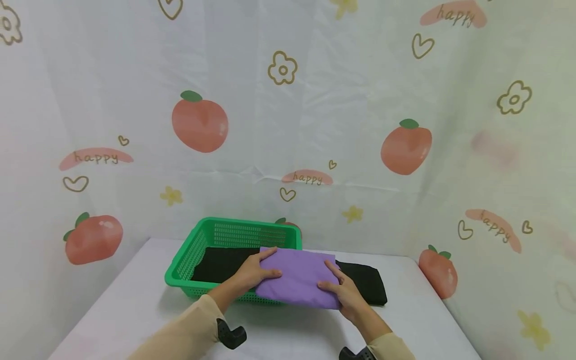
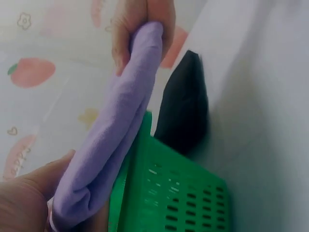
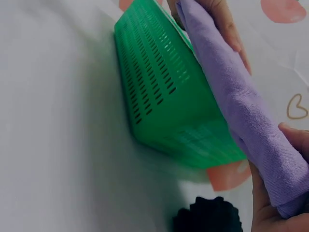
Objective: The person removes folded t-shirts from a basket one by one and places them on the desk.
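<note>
A folded purple cloth is held up between both hands, over the right front part of a green plastic basket. At its left edge the left hand grips it, thumb on top and the other fingers underneath. The right hand pinches the opposite edge the same way. In the left wrist view the purple cloth shows as a thick folded roll seen edge-on. Inside the basket lies a folded black cloth, partly hidden by the left hand and the purple cloth.
Another folded black cloth lies on the white table, right of the basket. Behind the table hangs a white curtain printed with peaches, hearts and flowers. Both wrists carry black devices.
</note>
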